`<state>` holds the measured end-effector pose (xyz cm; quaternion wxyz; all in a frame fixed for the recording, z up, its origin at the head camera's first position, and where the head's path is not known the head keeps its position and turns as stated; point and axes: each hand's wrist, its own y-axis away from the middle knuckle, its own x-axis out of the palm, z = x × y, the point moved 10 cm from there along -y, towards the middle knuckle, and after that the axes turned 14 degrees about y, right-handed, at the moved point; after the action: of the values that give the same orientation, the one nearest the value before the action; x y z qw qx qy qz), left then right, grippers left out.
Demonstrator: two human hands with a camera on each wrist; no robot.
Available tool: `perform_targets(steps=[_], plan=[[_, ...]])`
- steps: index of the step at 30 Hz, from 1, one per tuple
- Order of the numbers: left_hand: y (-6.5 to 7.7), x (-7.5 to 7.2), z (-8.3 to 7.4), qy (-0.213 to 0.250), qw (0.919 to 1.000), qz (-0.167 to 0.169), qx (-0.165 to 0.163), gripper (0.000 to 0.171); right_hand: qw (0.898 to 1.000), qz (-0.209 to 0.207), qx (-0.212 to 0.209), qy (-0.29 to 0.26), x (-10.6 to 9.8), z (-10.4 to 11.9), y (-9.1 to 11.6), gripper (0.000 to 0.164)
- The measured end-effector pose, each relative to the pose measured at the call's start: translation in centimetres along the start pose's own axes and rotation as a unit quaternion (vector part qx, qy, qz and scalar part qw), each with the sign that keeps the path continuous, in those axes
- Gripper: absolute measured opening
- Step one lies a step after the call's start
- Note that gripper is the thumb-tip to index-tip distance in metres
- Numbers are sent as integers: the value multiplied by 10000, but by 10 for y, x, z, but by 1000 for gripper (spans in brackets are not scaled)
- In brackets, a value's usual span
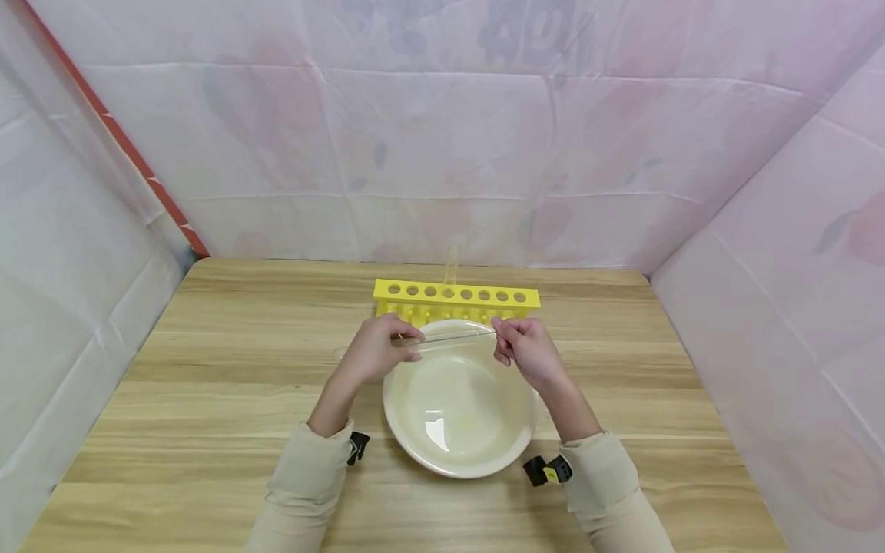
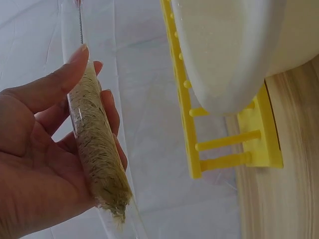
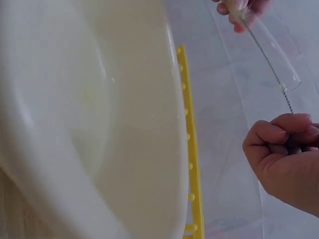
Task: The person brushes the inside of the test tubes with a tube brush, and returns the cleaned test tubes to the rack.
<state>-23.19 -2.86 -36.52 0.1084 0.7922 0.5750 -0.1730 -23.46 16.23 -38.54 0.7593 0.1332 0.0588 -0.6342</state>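
My left hand (image 1: 376,347) grips a clear glass test tube (image 2: 70,30) that lies nearly level above the cream basin (image 1: 452,465). Inside the tube sits the bristle head of a test tube brush (image 2: 97,134), with the thumb and fingers wrapped around the glass there. The brush's twisted wire (image 3: 266,57) runs out through the tube's mouth to the right. Its end is pinched by my right hand (image 1: 528,349), whose fingers are curled, just beyond the mouth. In the right wrist view the left fingertips (image 3: 239,25) show at the tube's far part.
Behind the basin stands a yellow test tube rack (image 1: 456,292) with a row of round holes. One clear tube (image 1: 452,265) stands upright in it. The wooden table (image 1: 228,399) meets patterned cloth walls (image 1: 442,153) at the back and sides.
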Motion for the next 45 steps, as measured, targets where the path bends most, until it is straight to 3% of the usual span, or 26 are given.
perform_targets(steps=[4,8,10,14,17,23,27,30,34,38,41,45], plan=[[1,-1,0,-18,10000,-59,-30,19,9932,-367,-382,1035,-7,4,1,44],[2,-1,-2,-208,9997,-156,-8,19,9908,-527,-457,1156,-9,3,2,44],[1,0,-3,-314,9994,-172,22,19,9932,-563,-276,979,-10,0,2,44],[1,3,-3,-444,9989,-144,41,20,9989,-403,222,-64,-7,-10,1,44],[1,4,-2,-521,9985,-130,83,20,9944,-206,551,-874,-2,-15,2,45],[2,5,-3,-613,9980,-79,139,21,9861,102,931,-1373,3,-22,4,47],[3,5,-2,-442,9990,11,86,21,9931,-28,548,-1034,0,-17,4,46],[4,2,1,-239,9997,39,30,22,9994,-291,-94,-133,-6,-6,4,44],[5,0,2,35,10000,77,-17,22,9891,-601,-916,982,-12,8,7,44],[6,-1,4,314,9993,142,-131,22,9804,-629,-1426,1208,-13,15,9,42],[6,-2,5,344,9992,145,-150,22,9806,-571,-1514,1106,-12,18,9,41],[4,-2,1,-76,10000,19,29,21,9938,-504,-853,507,-11,7,5,44]])
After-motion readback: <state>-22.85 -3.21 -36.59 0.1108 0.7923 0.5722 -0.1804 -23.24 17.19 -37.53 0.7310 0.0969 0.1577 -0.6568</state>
